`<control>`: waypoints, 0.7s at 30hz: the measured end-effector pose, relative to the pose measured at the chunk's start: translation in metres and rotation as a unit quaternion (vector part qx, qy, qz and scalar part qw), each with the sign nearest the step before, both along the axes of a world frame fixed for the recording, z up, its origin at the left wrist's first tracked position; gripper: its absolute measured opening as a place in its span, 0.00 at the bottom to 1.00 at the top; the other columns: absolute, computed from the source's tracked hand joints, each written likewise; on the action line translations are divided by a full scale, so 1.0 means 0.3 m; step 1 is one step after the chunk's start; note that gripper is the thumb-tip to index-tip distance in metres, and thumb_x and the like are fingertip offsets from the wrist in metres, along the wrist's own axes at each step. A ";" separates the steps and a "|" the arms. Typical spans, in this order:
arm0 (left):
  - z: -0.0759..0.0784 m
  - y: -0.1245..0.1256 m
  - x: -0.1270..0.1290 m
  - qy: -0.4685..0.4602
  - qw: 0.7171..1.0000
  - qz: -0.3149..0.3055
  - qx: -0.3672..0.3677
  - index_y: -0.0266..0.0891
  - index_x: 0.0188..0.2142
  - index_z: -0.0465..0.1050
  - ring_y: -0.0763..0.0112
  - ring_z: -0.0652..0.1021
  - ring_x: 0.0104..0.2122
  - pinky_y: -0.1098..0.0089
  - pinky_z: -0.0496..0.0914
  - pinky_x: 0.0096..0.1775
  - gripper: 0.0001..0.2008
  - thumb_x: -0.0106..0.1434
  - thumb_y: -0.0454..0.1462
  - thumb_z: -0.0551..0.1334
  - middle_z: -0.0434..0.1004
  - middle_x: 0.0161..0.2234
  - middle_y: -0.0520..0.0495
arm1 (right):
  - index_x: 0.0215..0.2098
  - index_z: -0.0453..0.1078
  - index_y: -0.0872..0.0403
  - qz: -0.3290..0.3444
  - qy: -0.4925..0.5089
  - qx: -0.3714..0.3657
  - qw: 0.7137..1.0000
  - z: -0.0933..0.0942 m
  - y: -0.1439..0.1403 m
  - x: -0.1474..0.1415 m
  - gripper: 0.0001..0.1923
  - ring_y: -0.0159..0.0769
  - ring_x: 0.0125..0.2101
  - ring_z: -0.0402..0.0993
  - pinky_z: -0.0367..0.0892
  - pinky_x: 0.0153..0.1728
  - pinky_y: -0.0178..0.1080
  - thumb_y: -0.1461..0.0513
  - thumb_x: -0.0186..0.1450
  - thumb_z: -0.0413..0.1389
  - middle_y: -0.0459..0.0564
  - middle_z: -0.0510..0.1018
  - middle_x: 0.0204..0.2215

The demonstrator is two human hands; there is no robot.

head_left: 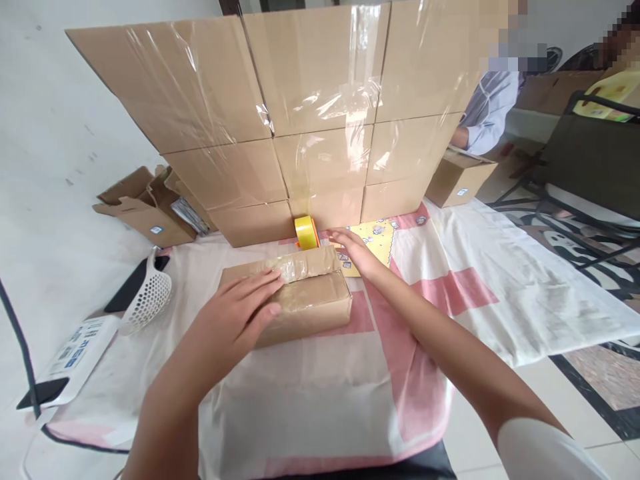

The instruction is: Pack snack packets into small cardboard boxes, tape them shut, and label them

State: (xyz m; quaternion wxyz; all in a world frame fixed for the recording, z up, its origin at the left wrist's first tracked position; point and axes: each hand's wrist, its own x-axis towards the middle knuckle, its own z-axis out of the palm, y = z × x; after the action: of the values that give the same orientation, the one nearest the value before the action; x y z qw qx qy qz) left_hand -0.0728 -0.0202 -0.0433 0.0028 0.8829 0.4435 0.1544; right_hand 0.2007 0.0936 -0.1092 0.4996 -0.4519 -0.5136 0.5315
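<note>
A closed brown cardboard box (305,303) lies on the cloth-covered table in front of me, with clear tape across its top flap. My left hand (247,307) rests on the left part of the box top, palm down, fingers stretched out. Past the box's far right corner, my right hand (353,250) is held with its fingers extended and nothing visible in it. Close to its fingertips stands a roll of yellow tape (306,233). A yellow printed sheet (383,240) lies beyond the right hand.
A tall wall of stacked cardboard boxes (320,87) fills the table's back. At left are an open carton (145,210), a white perforated scoop (150,297) and a white packet (80,353). Behind a smaller box (463,177), a person's sleeve (493,110) shows; a chair (590,153) stands right.
</note>
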 end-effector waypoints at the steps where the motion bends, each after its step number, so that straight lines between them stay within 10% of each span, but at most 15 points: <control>1: -0.018 -0.016 -0.004 0.009 1.000 0.000 0.001 0.42 0.64 0.66 0.59 0.69 0.65 0.56 0.61 0.64 0.24 0.75 0.47 0.48 0.69 0.65 0.48 | 0.47 0.77 0.49 0.003 -0.007 0.009 1.000 0.002 0.042 -0.014 0.15 0.44 0.61 0.68 0.61 0.62 0.48 0.53 0.64 0.58 0.49 0.77 0.56; 7: -0.063 -0.037 -0.004 0.047 0.999 0.011 0.017 0.41 0.70 0.59 0.57 0.66 0.68 0.51 0.60 0.67 0.30 0.74 0.50 0.49 0.63 0.69 0.47 | 0.30 0.77 0.56 0.114 0.016 -0.013 0.993 -0.029 0.198 -0.132 0.16 0.42 0.34 0.78 0.74 0.41 0.44 0.52 0.55 0.70 0.52 0.83 0.30; 13: -0.089 -0.006 -0.007 0.059 0.993 0.029 0.093 0.45 0.71 0.55 0.53 0.71 0.64 0.52 0.65 0.63 0.34 0.71 0.55 0.53 0.67 0.66 0.46 | 0.30 0.76 0.57 0.081 0.109 0.043 0.990 -0.060 0.204 -0.158 0.23 0.37 0.28 0.77 0.74 0.32 0.39 0.46 0.52 0.70 0.51 0.81 0.27; 21: -0.084 0.075 -0.079 0.037 0.987 0.029 0.155 0.50 0.70 0.58 0.51 0.74 0.61 0.53 0.65 0.59 0.31 0.72 0.56 0.51 0.69 0.65 0.47 | 0.33 0.76 0.54 -0.038 0.215 0.216 0.952 0.186 0.168 -0.007 0.21 0.43 0.39 0.82 0.78 0.44 0.44 0.45 0.58 0.66 0.53 0.84 0.35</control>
State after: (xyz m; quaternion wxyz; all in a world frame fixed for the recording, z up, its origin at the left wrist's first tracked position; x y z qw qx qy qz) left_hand -0.0966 0.0023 -0.0687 -0.1553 0.8644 0.4395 0.1888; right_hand 0.1987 0.1440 -0.0535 0.7036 -0.2273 -0.4786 0.4734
